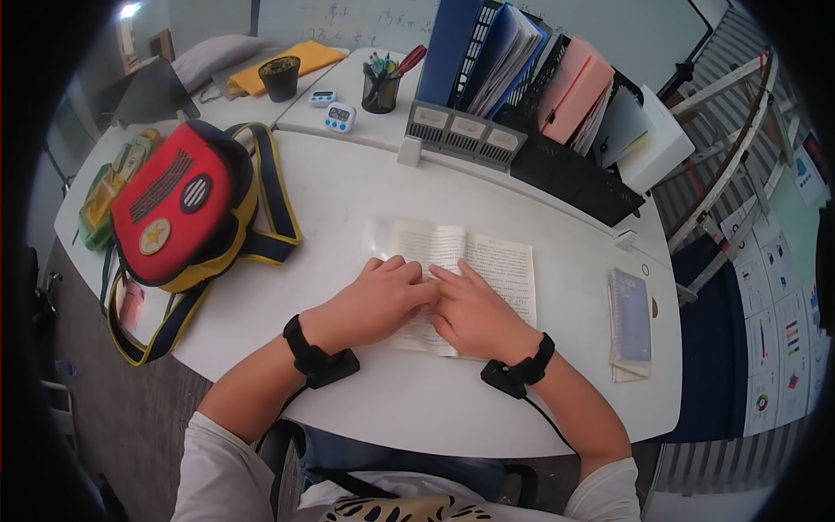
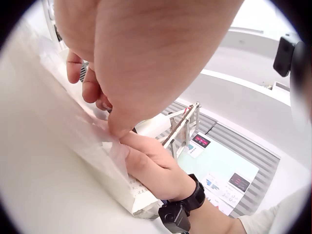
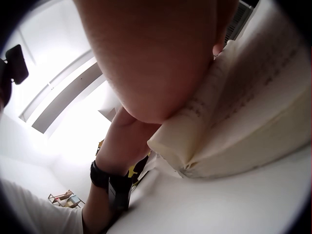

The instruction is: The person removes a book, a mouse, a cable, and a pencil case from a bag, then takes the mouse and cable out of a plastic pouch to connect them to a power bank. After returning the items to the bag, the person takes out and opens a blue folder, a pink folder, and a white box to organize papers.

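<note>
A book (image 1: 513,277) lies open on the white table, with clear plastic film (image 1: 379,237) along its left side. Over the left page is my left hand (image 1: 376,297), fingers bent and meeting my right hand near the middle of the book. Whether its fingertips pinch the film or a page cannot be made out. My right hand (image 1: 480,315) rests on the pages with its fingers extended. The left wrist view has the film (image 2: 80,126) running beneath both hands. In the right wrist view, the book's thick page edge (image 3: 243,158) faces the camera.
A red bag (image 1: 178,209) with loose straps lies at the left. Farther back stand a pen holder (image 1: 380,94), small timers (image 1: 339,117), a potted plant (image 1: 280,80) and file racks (image 1: 574,178). A spiral notebook (image 1: 631,317) lies at the right edge.
</note>
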Tool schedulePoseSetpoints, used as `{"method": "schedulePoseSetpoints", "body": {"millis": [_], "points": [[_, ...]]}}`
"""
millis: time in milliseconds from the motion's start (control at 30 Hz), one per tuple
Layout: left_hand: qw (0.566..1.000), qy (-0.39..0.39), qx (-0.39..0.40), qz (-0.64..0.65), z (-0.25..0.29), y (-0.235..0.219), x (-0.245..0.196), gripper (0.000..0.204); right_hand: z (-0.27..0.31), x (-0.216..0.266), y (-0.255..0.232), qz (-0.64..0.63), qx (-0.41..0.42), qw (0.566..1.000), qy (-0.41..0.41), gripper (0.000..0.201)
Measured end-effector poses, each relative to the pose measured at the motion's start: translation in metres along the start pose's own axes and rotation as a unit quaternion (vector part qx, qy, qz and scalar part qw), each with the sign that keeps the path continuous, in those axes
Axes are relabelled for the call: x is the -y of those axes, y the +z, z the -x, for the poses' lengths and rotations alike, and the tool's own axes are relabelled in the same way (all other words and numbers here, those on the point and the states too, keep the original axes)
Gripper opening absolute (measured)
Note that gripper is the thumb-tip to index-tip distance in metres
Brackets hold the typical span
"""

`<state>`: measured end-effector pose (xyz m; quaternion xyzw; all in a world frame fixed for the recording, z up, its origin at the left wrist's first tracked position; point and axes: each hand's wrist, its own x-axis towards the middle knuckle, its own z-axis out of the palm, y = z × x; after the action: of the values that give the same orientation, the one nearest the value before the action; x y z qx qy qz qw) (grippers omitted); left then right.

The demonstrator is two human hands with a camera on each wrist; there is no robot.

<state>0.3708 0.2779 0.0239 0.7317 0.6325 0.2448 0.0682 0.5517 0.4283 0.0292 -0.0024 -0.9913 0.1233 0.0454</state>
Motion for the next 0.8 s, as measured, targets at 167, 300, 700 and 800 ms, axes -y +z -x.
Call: {"method": "schedulePoseSetpoints", "body": {"millis": [167, 300, 700, 800], "points": [[0.999, 0.024, 0.024, 0.009, 0.0, -0.006, 0.003, 0.009, -0.004, 0.0, 0.01, 0.026, 0.02, 0.999, -0.027, 0.033], [0.999, 0.023, 0.013, 0.043, 0.0, -0.007, 0.002, 0.004, -0.007, -0.001, 0.014, 0.03, 0.012, 0.999, -0.026, 0.033], [0.995, 0.029, 0.033, 0.084, -0.003, -0.007, 0.0, 0.003, -0.011, -0.001, 0.014, -0.024, 0.046, 0.998, -0.029, 0.037], [0.995, 0.022, 0.038, 0.092, -0.003, -0.012, 0.002, 0.003, -0.013, -0.001, 0.013, -0.015, 0.058, 0.998, -0.029, 0.037]]}}
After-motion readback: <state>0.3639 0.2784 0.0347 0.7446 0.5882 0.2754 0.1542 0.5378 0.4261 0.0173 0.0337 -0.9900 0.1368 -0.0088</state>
